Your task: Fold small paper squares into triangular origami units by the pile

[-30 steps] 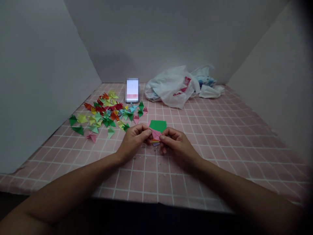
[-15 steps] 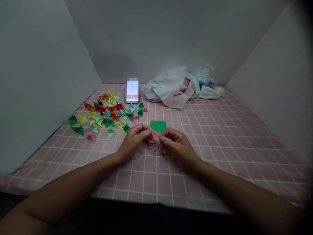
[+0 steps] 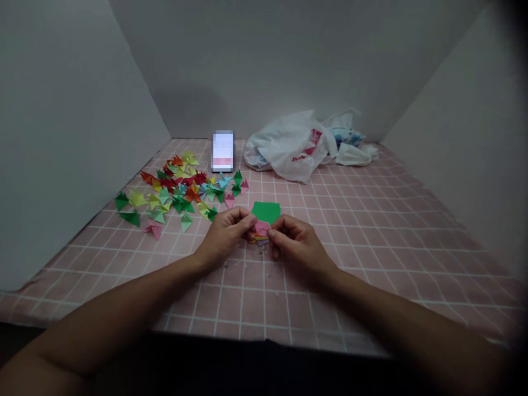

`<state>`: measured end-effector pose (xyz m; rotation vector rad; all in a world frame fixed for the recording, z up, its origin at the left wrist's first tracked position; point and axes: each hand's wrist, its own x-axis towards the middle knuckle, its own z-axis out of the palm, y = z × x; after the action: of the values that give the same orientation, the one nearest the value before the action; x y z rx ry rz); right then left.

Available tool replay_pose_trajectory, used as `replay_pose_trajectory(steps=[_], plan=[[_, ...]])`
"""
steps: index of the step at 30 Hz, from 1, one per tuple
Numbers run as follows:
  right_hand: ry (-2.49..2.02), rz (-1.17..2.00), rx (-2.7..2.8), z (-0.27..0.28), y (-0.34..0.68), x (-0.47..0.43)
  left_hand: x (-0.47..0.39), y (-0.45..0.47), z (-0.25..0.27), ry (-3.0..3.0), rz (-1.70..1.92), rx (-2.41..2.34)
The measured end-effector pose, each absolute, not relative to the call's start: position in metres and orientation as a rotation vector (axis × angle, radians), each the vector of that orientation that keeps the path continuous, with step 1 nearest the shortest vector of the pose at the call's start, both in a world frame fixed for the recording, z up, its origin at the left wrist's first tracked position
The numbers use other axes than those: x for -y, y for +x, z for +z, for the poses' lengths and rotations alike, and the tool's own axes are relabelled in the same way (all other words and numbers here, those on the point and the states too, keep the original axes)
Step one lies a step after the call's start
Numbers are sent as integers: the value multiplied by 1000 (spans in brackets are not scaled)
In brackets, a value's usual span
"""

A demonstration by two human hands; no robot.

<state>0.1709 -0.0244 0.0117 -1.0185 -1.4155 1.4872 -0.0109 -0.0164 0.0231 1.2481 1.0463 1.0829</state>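
A small folded piece of pink origami paper is held between my two hands, over the table's middle. My left hand pinches its left edge between thumb and fingers. On the opposite side, my right hand grips the right corner with thumb and forefinger. Just behind and partly under it lies a stack of coloured paper squares, green on top, with orange, yellow and purple edges showing at the front. Fingers hide part of the stack and the ends of the pink paper.
Many folded paper pieces in several colours lie spread at the left. Behind them a phone with a lit, blurred screen stands upright. White plastic bags rest at the back. A pink checked cloth covers the table, with walls on three sides.
Both hands keep their pinch on the pink paper, whose shape looks slightly smaller and more tilted. The whole view has shifted very slightly; nothing else visibly differs.
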Motion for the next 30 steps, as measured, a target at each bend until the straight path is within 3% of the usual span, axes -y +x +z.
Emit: replay_pose_trajectory(steps=[30], plan=[[-941,1680,1249,12,168,27,20,-7,16,1133,1013,-1017]])
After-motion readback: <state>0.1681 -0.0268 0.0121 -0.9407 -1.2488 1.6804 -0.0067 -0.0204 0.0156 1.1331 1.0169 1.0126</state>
